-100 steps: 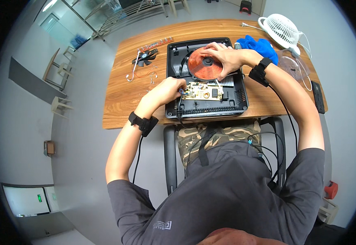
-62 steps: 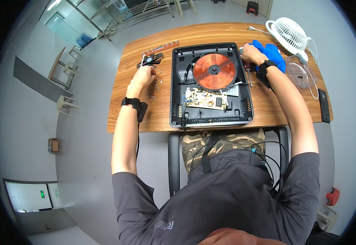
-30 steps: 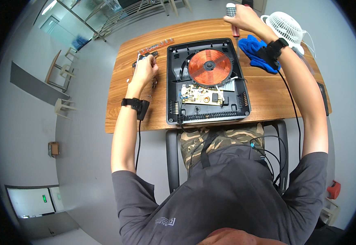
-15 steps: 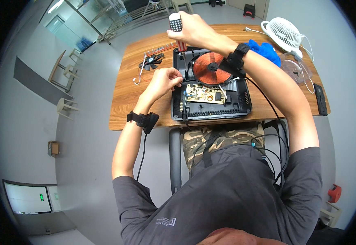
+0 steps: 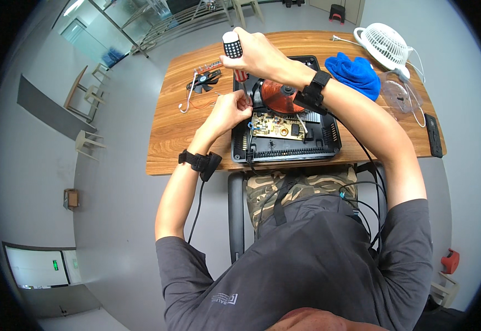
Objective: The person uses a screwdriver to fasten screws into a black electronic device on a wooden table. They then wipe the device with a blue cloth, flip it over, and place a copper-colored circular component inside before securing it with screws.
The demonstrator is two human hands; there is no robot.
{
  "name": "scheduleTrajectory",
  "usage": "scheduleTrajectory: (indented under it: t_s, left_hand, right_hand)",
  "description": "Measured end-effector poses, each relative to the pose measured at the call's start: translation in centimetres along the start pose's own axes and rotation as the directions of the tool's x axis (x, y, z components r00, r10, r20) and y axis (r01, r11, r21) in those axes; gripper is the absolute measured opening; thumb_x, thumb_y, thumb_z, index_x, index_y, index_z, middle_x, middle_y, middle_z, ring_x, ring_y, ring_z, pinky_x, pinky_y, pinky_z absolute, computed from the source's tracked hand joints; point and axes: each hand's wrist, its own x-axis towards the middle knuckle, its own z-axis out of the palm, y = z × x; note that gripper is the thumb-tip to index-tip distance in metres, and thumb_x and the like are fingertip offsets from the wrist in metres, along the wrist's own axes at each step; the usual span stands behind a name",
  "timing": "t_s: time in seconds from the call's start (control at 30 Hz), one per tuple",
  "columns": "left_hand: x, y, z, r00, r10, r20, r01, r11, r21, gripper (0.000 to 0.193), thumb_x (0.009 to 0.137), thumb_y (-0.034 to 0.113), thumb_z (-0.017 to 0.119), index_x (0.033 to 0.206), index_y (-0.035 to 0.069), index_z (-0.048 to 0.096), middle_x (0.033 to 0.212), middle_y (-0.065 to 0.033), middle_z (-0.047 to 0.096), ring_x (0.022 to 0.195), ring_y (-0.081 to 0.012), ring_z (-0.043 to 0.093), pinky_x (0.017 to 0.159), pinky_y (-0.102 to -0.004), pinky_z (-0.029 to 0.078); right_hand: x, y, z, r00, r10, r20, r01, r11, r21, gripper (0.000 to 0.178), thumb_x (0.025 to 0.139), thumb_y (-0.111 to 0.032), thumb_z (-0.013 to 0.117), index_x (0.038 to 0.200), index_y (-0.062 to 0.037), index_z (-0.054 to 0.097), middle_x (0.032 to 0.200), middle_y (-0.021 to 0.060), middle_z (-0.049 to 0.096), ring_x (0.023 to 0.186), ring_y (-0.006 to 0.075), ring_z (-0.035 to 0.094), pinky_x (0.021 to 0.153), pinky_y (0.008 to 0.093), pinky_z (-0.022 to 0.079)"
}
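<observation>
A grey floor is filling most of the view, with a wooden table (image 5: pixel 174 132) standing in its upper middle and small chairs (image 5: pixel 89 91) sitting well apart to the left. A person is sitting at the table's near edge. An opened black cooker (image 5: pixel 284 140) is lying near that edge, showing a copper coil (image 5: pixel 276 96) and a circuit board (image 5: pixel 276 127). The right hand (image 5: pixel 259 52) is closing around a screwdriver (image 5: pixel 233 49), holding it upright over the cooker's far left corner; its tip is hidden behind the left hand (image 5: pixel 230 110), which is pinching something too small to make out. A blue cloth (image 5: pixel 353 74) and white fan (image 5: pixel 386 47) are resting to the right. A small black fan (image 5: pixel 204 83) is lying left of the cooker, with bare wood nearer the left edge.
</observation>
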Motion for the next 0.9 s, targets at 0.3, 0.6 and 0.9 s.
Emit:
scheduleTrajectory:
  t_s: [0.3, 0.6, 0.9]
  left_hand:
    - [-0.3, 0.0, 0.3, 0.998, 0.012, -0.061, -0.013, 1.000, -0.020, 0.015, 0.081, 0.008, 0.071, 0.089, -0.003, 0.066, 0.073, -0.0098, 0.068, 0.071, -0.0150, 0.067, 0.071, -0.0302, 0.055]
    - [-0.4, 0.2, 0.7, 0.998, 0.038, -0.056, -0.038, 0.999, 0.000, 0.014, 0.080, 0.005, 0.070, 0.092, -0.002, 0.066, 0.073, -0.0104, 0.067, 0.069, -0.0167, 0.068, 0.070, -0.0308, 0.055]
    - [-0.8, 0.1, 0.5, 0.999, 0.030, -0.046, -0.033, 0.997, -0.066, 0.039, 0.082, 0.004, 0.068, 0.121, -0.001, 0.062, 0.077, -0.0025, 0.065, 0.072, -0.0091, 0.064, 0.074, -0.0274, 0.054]
  right_hand:
    - [-1.1, -0.6, 0.1, 1.000, 0.016, 0.023, -0.017, 0.996, 0.083, 0.044, 0.088, -0.032, 0.077, 0.102, 0.0033, 0.054, 0.074, 0.0183, 0.068, 0.066, 0.0285, 0.070, 0.059, 0.0385, 0.055]
    - [-1.6, -0.3, -0.1, 1.000, 0.029, -0.004, -0.028, 0.993, 0.119, 0.043, 0.088, -0.033, 0.078, 0.100, 0.0028, 0.056, 0.075, 0.0189, 0.069, 0.066, 0.0294, 0.070, 0.058, 0.0383, 0.054]
    - [-1.7, -0.4, -0.3, 1.000, 0.025, -0.010, -0.024, 0.996, 0.088, 0.042, 0.088, -0.033, 0.077, 0.098, 0.0023, 0.057, 0.074, 0.0186, 0.069, 0.066, 0.0302, 0.070, 0.060, 0.0396, 0.055]
